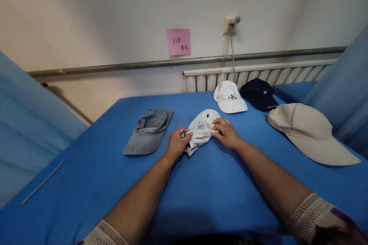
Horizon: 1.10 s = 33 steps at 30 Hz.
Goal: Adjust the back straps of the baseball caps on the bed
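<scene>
A pale, nearly white cap [200, 124] with a small dark emblem lies in front of me, its crown crumpled and a light band folded across it. My left hand [178, 143] pinches the left end of that band between thumb and fingers. At the right end, my right hand [226, 133] grips the band and the cap's edge with bent fingers. To the left rests a grey cap [149, 132] with a red mark, its crown pushed in and its brim toward me.
A white cap [230, 97] with black letters, a dark navy cap [258, 93] and a large beige cap [310, 130] sit on the right of the blue-covered bed [100, 183]. A thin stick [43, 182] lies at left. Blue curtains [31, 130] hang at both sides; a metal rail [129, 66] runs behind.
</scene>
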{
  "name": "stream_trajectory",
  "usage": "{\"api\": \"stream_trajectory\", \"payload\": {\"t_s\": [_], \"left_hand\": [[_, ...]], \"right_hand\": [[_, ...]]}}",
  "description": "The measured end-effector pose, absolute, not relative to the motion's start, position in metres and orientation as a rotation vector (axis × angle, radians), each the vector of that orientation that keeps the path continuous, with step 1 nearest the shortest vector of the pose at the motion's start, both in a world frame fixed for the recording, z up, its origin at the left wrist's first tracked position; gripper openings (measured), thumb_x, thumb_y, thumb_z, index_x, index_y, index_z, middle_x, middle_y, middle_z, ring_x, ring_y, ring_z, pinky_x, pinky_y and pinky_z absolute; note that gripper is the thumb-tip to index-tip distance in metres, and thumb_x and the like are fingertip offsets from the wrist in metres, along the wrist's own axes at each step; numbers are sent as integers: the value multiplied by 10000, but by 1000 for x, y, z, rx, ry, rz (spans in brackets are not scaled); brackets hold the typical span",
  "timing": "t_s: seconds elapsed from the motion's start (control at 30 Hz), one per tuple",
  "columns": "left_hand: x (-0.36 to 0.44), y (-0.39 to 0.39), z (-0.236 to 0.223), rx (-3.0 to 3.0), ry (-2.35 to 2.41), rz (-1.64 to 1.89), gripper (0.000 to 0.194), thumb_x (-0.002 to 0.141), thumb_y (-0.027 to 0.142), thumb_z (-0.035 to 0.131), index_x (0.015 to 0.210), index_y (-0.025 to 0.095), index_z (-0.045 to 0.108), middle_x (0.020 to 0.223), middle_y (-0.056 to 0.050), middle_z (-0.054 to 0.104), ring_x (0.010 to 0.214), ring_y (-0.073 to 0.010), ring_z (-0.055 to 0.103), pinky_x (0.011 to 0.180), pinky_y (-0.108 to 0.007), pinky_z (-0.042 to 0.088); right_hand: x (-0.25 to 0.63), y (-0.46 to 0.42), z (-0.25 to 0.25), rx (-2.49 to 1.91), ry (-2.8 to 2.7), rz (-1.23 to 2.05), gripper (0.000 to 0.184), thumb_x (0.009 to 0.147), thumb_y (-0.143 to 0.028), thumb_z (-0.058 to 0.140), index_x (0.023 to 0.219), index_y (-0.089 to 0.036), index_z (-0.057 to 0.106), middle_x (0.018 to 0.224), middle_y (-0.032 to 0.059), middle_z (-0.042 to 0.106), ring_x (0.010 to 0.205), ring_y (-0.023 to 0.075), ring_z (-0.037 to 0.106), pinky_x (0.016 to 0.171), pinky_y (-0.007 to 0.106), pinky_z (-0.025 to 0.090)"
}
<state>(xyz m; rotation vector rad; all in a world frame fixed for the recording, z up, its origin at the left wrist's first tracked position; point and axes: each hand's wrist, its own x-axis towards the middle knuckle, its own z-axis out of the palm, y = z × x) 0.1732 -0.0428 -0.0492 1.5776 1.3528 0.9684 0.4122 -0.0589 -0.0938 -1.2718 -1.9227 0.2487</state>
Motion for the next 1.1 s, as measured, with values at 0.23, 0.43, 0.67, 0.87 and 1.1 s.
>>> {"api": "stream_trajectory", "payload": {"t_s": [0.23,0.43,0.67,0.87,1.1], "left_hand": [[172,-48,-51,1728,1160,867,380,670,370,736,966,148,654,921,-49,694,781,-168,622,714,-273,482],[176,-53,-51,1956,1230,936,156,736,249,656,866,172,622,816,-9,665,763,-159,618,719,-273,480],[177,-57,-54,2131,1122,1123,237,723,77,552,918,191,624,892,-11,654,814,-147,613,783,-277,486],[181,-64,-49,2145,1090,1171,233,726,65,542,914,191,597,874,-7,639,797,-145,602,765,-274,480],[179,-67,-49,2257,1039,1155,233,729,45,517,901,198,552,886,-14,612,830,-152,584,790,-280,469]], "right_hand": [[412,-56,-100,-1240,-1886,271,72,841,-284,638,801,-224,642,1122,75,598,1115,248,510,991,458,373],[409,-58,-95,-1272,-1838,289,45,789,-218,660,783,-222,615,1100,75,604,1109,240,516,977,437,394],[406,-61,-93,-1380,-1698,290,82,768,-250,670,769,-224,592,1080,66,623,1037,230,557,934,421,426],[393,-70,-84,-1472,-1457,328,136,801,-343,618,771,-215,587,988,62,623,896,210,593,803,354,464],[361,-93,-63,-1349,-1169,1158,413,869,-521,516,694,-168,638,645,32,640,531,131,543,503,248,389]]}}
